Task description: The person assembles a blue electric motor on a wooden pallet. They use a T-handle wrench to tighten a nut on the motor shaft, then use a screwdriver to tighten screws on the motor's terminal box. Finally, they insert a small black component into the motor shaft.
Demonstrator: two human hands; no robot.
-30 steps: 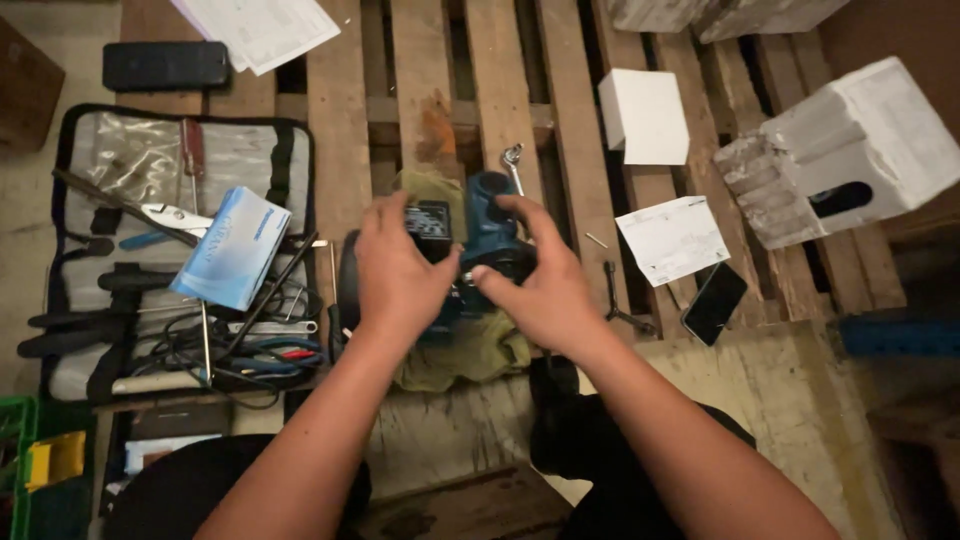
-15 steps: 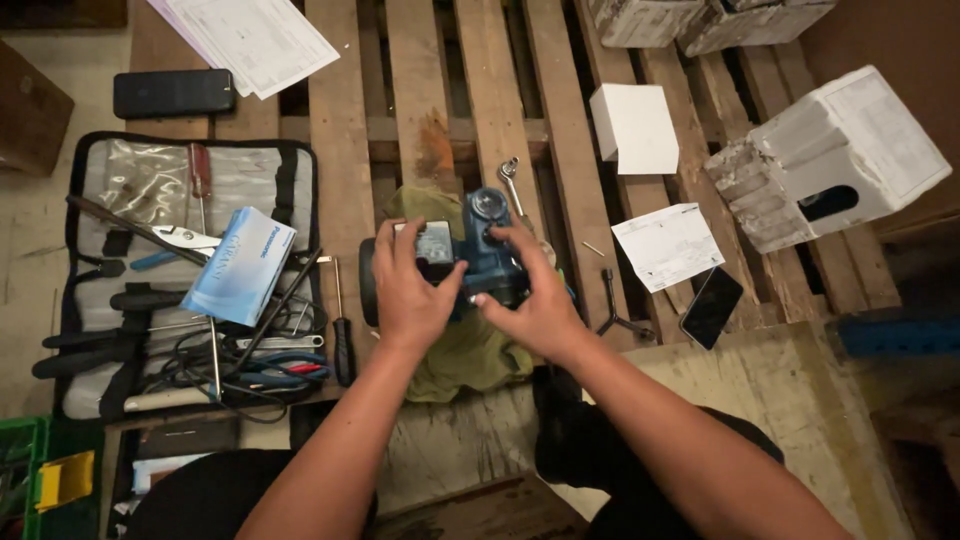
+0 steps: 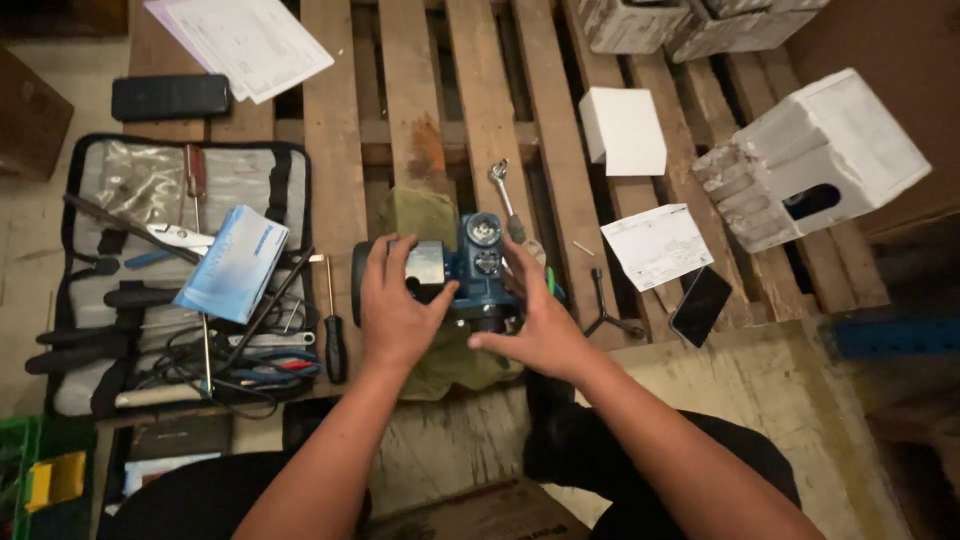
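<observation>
Blue motor unit (image 3: 480, 275) sits on an olive rag (image 3: 430, 215) mid-pallet (image 3: 335, 150), w/ both hands on it. Left hand (image 3: 395, 310) is clamped over its grey left end, fingers curled; right hand (image 3: 540, 320) cups the right side, fingers wrapped loosely round. Open tool roll (image 3: 150, 190) lies to the left, ratchet (image 3: 508, 205) just behind.

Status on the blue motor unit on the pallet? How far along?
Set up: the blue motor unit sits on an olive rag, and the tool roll lies open beside it. In hand: left hand on its grey end, right hand on the blue side, neither holding a tool. Ratchet and Y-wrench lie unused. No removed parts are visible, so disassembly looks barely started.
</observation>
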